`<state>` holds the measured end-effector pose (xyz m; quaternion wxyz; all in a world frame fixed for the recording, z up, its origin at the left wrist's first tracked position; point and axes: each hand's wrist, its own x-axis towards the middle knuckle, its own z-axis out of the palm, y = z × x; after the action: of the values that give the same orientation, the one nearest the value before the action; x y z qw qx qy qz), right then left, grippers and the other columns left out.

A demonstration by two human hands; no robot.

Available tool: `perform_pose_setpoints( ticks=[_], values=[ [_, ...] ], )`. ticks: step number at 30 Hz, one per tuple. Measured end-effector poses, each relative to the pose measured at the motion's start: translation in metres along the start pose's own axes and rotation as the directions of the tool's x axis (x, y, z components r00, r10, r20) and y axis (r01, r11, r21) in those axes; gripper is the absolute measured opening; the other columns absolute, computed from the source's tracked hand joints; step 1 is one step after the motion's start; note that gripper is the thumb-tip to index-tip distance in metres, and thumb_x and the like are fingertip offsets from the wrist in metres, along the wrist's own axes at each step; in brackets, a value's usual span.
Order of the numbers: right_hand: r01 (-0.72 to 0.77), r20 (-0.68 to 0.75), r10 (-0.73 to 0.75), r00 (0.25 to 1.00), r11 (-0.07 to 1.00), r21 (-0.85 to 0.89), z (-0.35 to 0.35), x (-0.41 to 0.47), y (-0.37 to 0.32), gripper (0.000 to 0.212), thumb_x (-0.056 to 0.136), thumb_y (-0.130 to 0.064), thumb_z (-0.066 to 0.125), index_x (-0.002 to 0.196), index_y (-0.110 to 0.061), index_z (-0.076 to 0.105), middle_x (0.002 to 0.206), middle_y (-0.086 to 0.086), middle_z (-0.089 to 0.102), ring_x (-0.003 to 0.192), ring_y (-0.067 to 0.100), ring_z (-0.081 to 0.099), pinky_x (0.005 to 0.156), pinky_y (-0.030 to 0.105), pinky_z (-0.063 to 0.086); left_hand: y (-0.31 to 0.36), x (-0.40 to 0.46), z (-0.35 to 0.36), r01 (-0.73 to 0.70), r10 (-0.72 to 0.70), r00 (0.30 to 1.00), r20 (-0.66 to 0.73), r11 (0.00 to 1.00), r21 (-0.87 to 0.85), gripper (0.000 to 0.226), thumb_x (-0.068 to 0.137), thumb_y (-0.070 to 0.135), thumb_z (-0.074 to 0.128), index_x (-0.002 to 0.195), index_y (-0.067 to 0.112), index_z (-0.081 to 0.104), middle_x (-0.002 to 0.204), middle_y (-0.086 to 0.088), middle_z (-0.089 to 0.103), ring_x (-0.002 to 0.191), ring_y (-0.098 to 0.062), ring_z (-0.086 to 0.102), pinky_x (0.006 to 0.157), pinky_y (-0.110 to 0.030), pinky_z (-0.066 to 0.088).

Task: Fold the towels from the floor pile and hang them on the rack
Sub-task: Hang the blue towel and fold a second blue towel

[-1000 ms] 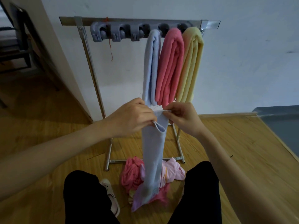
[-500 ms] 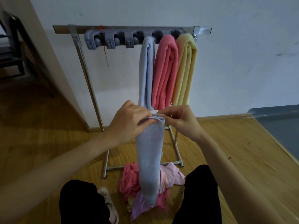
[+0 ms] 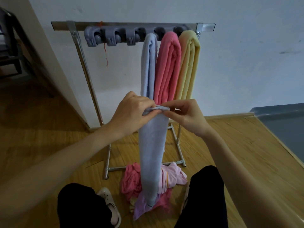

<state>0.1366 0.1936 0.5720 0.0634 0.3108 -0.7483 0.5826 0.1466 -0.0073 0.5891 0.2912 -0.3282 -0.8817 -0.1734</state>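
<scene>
Left grip (image 3: 131, 112) and right grip (image 3: 185, 116) both pinch top edge of blue towel (image 3: 152, 153), hanging lengthwise over floor pile (image 3: 133, 180) before rack (image 3: 131, 26).

No text, label, brand, number or sign can be read anywhere in the head view, whether on the fabric at the fingers or on anything beyond them.

Left grip (image 3: 131, 112), right grip (image 3: 187, 116) pinching.
</scene>
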Motion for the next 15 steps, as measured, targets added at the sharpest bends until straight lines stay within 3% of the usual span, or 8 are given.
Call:
perform_pose_setpoints(
  ticks=[3,5,7,9,11,13,15],
  values=[
    [0.040,-0.069,-0.049,0.996,0.990,-0.133,-0.004,0.010,-0.001,0.019,0.087,-0.003,0.065,0.104,-0.005,0.071,0.089,0.011,0.073,0.080,0.027,0.068,0.072,0.040,0.056,-0.002,0.010,-0.014,-0.036,0.037,0.999,0.023,0.999,-0.032,0.029,0.088,0.039,0.057,0.093,0.014,0.070,0.078,0.002,0.069,0.065,-0.009,0.052,0.071,-0.018,0.029],
    [0.065,-0.144,-0.100,0.985,0.971,-0.232,0.000,0.016,-0.003,0.019,0.086,-0.001,0.062,0.102,-0.008,0.072,0.081,-0.003,0.070,0.069,0.007,0.062,0.063,0.021,0.048,-0.003,0.012,-0.020,-0.067,0.067,0.998,-0.023,0.998,-0.009,0.027,0.089,0.033,0.062,0.102,0.011,0.068,0.089,-0.002,0.071,0.073,-0.015,0.059,0.076,-0.021,0.031],
    [0.051,-0.203,-0.099,0.974,0.972,-0.229,0.006,0.022,-0.006,0.020,0.086,-0.001,0.061,0.102,-0.008,0.071,0.078,-0.013,0.066,0.069,0.001,0.060,0.065,0.014,0.043,-0.005,0.007,-0.020,-0.066,0.067,0.992,-0.108,0.998,0.015,0.031,0.088,0.031,0.065,0.108,0.009,0.065,0.099,-0.008,0.068,0.087,-0.019,0.060,0.079,-0.022,0.037],
    [0.051,-0.207,-0.085,0.975,0.985,-0.164,0.009,0.026,-0.009,0.020,0.086,-0.001,0.060,0.101,-0.009,0.069,0.079,-0.013,0.066,0.069,0.000,0.060,0.067,0.015,0.045,-0.009,-0.002,-0.016,0.047,-0.047,0.975,-0.216,0.999,-0.006,0.045,0.083,0.036,0.069,0.116,0.008,0.059,0.112,-0.013,0.056,0.101,-0.017,0.052,0.085,-0.018,0.041],
    [0.062,-0.176,-0.079,0.981,0.993,-0.103,0.010,0.027,-0.013,0.019,0.085,-0.002,0.060,0.099,-0.013,0.068,0.079,-0.007,0.067,0.070,0.004,0.061,0.066,0.020,0.049,-0.015,-0.013,-0.010,0.200,-0.233,0.945,-0.231,0.967,-0.158,0.064,0.076,0.042,0.075,0.125,0.007,0.051,0.121,-0.012,0.048,0.107,-0.012,0.048,0.087,-0.014,0.043],
    [0.059,-0.148,-0.071,0.986,0.995,-0.083,0.012,0.026,-0.014,0.017,0.085,-0.005,0.060,0.098,-0.012,0.068,0.082,0.002,0.069,0.074,0.012,0.063,0.067,0.027,0.052,-0.018,-0.020,-0.008,0.335,-0.403,0.912,-0.077,0.841,-0.424,0.065,0.073,0.042,0.075,0.124,0.009,0.051,0.120,-0.004,0.054,0.108,-0.011,0.054,0.088,-0.019,0.049],
    [0.048,-0.137,-0.057,0.989,0.996,-0.073,0.014,0.024,-0.012,0.016,0.086,-0.004,0.060,0.098,-0.010,0.069,0.085,0.007,0.070,0.078,0.020,0.065,0.070,0.034,0.054,-0.019,-0.023,-0.008,0.418,-0.475,0.876,0.083,0.663,-0.621,0.047,0.073,0.031,0.073,0.114,0.012,0.060,0.108,0.002,0.064,0.100,-0.008,0.062,0.084,-0.022,0.053]
  ],
)
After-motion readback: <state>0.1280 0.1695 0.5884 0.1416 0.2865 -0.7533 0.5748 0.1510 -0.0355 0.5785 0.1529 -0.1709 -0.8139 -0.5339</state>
